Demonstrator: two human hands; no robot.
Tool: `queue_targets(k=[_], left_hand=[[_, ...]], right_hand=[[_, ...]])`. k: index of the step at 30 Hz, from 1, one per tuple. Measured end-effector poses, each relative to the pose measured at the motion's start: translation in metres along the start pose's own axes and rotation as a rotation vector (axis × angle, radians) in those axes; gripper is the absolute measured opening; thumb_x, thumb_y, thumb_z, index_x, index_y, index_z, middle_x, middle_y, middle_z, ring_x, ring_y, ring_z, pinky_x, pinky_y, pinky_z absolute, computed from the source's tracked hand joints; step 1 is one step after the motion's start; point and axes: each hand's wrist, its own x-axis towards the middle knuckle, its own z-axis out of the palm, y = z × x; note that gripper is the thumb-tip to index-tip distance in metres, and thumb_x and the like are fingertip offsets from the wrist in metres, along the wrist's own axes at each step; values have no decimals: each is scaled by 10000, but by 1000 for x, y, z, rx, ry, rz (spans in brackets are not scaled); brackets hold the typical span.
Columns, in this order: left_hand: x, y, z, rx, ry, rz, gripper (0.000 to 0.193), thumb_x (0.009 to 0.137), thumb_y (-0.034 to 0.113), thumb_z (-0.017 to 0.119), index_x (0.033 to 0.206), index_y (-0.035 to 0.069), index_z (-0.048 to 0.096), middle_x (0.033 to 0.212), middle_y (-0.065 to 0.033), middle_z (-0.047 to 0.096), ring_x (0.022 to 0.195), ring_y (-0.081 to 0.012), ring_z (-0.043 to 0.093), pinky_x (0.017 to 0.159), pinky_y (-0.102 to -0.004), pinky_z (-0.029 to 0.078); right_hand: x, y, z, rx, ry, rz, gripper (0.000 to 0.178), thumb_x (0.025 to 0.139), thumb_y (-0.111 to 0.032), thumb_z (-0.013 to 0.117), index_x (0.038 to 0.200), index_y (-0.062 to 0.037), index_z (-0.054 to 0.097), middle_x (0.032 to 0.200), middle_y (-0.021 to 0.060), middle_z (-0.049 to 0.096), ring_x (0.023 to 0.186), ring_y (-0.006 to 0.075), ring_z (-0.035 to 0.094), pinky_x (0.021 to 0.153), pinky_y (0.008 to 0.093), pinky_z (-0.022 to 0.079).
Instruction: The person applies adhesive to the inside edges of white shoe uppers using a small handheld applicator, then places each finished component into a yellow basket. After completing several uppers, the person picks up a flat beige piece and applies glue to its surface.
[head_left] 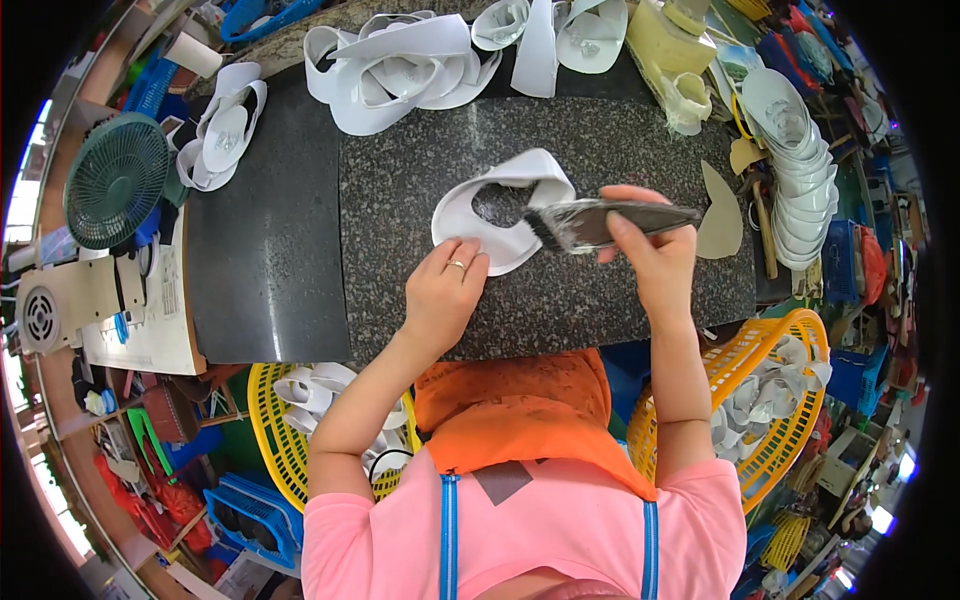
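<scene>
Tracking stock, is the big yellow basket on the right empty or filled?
Filled, at least partly: white pieces show inside the yellow basket; its depth is hidden.

- A big work table has a speckled dark stone top [400, 310].
- On its left side is a smooth black slab [235, 290] with a pale shine on it.
- Further left is a white side table [150, 315], and a cream machine [75, 298] with a round vent.
- A green fan [117, 180] stands near the table's far left corner.
- Bright white light comes in at the left edge, maybe from windows [22, 205].
- A bit of green floor [233, 405] shows under the table's left side.
- Blue baskets [255, 515] sit low on the left, near red bags [180, 502].
- On the right are a blue crate [842, 262], a yellow basket [786, 540] and small bright lights [882, 519].
</scene>
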Motion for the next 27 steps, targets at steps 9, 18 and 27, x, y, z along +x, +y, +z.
queue_targets(k=[9, 18, 27], left_hand=[[-17, -1, 0, -41, 8, 27, 241, 669, 54, 598, 901, -12, 594, 864, -90, 541, 863, -255, 578, 672, -334, 510], [-23, -2, -4, -75, -1, -27, 218, 668, 6, 591, 885, 15, 590, 859, -94, 559, 833, -266, 597, 645, -335, 509], [-27, -6, -2, -60, -23, 12, 162, 685, 71, 556, 831, 11, 522, 837, -114, 532, 861, -276, 584, 690, -328, 506]], right_hand=[[35, 37, 63, -622, -475, -313, 117, 778, -101, 630, 830, 3, 611, 807, 136, 601, 704, 307, 586, 612, 357, 468], [33, 41, 69, -874, -633, -682, 239, 695, -34, 567, 929, -20, 612, 868, 91, 559, 830, 282, 573, 715, 369, 474], [51, -1, 34, -768, -1053, -545, 200, 646, 6, 608, 843, -5, 643, 823, 117, 589, 816, 300, 591, 703, 382, 479]])
